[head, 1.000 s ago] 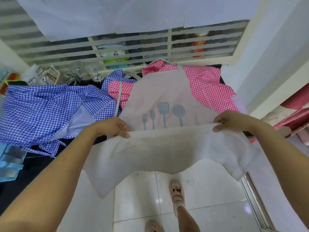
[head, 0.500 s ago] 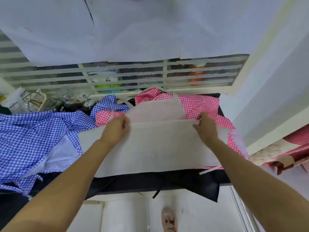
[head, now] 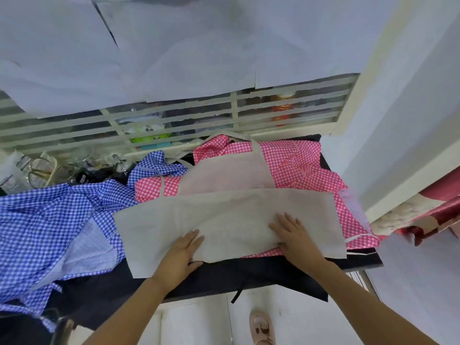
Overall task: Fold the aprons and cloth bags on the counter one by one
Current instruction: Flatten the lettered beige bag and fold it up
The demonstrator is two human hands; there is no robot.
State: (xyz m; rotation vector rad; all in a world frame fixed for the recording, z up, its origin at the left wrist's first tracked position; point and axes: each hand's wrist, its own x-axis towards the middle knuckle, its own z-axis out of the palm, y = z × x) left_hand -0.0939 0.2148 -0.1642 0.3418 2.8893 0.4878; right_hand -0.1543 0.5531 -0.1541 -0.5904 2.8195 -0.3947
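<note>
Head view: the folded beige apron (head: 224, 220) lies mid-frame over a pink checked apron (head: 298, 168) on the dark worktop (head: 358, 261). The left hand (head: 183, 255) and right hand (head: 296, 235) press on its near edge, fingers straight and slightly apart.

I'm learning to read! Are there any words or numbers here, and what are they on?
No words or numbers can be read.
Orange jar behind the window bars: label too blurred.
Clear packaging at far left: marks too small.
Beige apron: no writing shows.
</note>
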